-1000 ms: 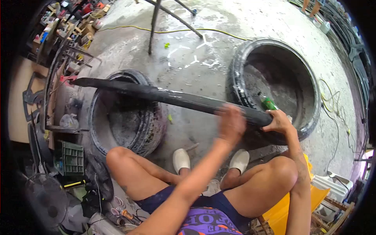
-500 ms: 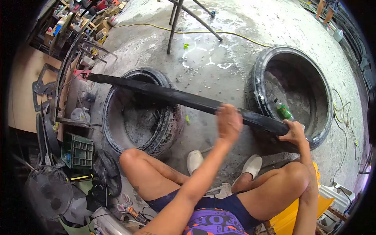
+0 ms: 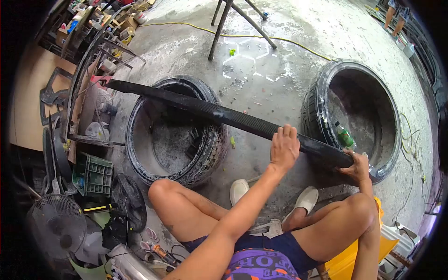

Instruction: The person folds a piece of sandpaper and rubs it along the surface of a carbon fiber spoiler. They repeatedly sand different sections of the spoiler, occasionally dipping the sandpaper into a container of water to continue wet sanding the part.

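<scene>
A long black carbon-fibre car trim strip [image 3: 242, 120] with a woven surface lies slantwise across two upright-rimmed tyres, the left tyre [image 3: 212, 144] and the right tyre [image 3: 313, 109]. My left hand [image 3: 285, 147] rests on the strip right of its middle, fingers bent and pressed together. Whatever lies under those fingers is hidden. Near the strip's right end, my right hand [image 3: 357, 167] grips the edge with the thumb on the near side. Inside the right tyre leans a green bottle [image 3: 344, 136].
A trestle leg [image 3: 220, 30] and a yellow cable [image 3: 298, 45] are ahead on the concrete floor. At the left stand a green crate [image 3: 95, 175], a fan [image 3: 58, 228] and a cluttered shelf. A yellow sheet [image 3: 343, 261] is at my right. Another person's legs [image 3: 394, 23] show far right.
My left hand, blurred before, now shows sharply and sits farther along on the strip's near edge. The whole view has shifted slightly. My right hand keeps its grip at the right end.
</scene>
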Demonstrator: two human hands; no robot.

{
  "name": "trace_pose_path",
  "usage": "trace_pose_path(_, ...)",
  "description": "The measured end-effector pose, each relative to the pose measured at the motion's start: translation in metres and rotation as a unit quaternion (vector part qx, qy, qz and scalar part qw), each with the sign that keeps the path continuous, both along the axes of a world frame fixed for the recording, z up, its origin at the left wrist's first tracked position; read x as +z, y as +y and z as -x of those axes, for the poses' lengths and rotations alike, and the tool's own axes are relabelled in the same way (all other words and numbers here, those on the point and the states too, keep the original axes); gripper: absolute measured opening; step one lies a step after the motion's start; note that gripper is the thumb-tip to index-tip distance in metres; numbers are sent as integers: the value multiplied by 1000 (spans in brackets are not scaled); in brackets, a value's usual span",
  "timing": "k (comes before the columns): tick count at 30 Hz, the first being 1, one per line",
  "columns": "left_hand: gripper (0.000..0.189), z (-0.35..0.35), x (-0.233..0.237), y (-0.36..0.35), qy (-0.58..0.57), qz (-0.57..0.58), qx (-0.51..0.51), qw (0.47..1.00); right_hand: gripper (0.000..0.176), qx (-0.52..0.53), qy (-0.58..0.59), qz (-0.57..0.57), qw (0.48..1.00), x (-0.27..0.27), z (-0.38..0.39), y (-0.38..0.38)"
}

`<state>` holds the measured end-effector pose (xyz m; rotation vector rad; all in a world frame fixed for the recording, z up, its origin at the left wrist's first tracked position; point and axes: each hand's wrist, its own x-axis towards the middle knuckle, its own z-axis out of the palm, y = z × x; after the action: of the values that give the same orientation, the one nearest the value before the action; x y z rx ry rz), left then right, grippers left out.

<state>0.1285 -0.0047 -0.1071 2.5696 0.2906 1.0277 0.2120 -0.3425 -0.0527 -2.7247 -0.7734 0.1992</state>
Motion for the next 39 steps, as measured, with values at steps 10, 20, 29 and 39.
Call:
trace_pose_path(10,14,-5,5,70,67,17,98,993,69,15,-18,-16,1000,-7,-3,-4)
trace_pose_path(20,19,6,31,121,139,54,110,983,68,13,-28,-9,999,-8,1,-8)
trace_pose_path(29,20,-2,10,-5,128,41,-93,986,73,24,-40,-12,999,-2,2,-1)
trace_pose_path(39,23,-10,-18,7,-40,2,-16,999,72,12,-28,-28,999,-11,-1,-6)
